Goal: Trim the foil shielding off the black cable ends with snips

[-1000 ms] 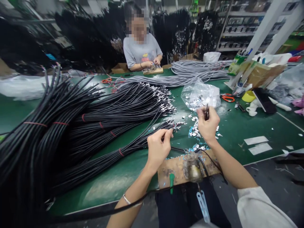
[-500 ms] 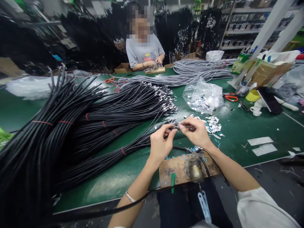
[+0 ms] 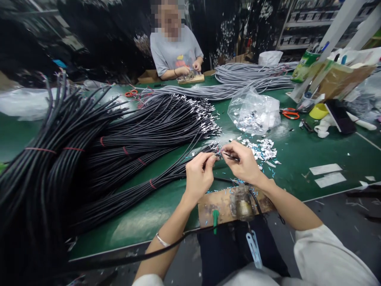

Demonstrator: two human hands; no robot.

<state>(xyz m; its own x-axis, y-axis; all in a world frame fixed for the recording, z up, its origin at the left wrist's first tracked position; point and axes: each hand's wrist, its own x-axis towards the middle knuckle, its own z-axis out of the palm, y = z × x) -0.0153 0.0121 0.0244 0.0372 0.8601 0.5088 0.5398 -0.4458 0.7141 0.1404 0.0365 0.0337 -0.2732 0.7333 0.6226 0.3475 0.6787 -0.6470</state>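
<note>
My left hand (image 3: 198,174) is closed in a pinch on the stripped end of a black cable (image 3: 218,153), where thin coloured wires fan out. Facing it, almost touching, my right hand (image 3: 244,163) has thumb and forefinger together at those wires. A slim dark tool (image 3: 231,157), tweezer-like, lies in its grip; its exact kind is unclear. Beneath my left hand runs a bundle of black cables (image 3: 166,174) bound by a red tie. Below both hands, a wooden board (image 3: 208,204) carries a worn metal fixture (image 3: 244,204) and a green piece (image 3: 215,218).
More tied black cable bundles (image 3: 119,155) fill the left. White scraps (image 3: 263,151) lie beyond my right hand, near a clear plastic bag (image 3: 256,113) and orange-handled scissors (image 3: 290,114). Across the green table (image 3: 297,159), a co-worker (image 3: 177,51) sits by coiled grey cables (image 3: 250,75).
The head view has shifted slightly. My right hand has turned a little, so the dark tool shows more, and the coloured wires at the cable end are more visible.
</note>
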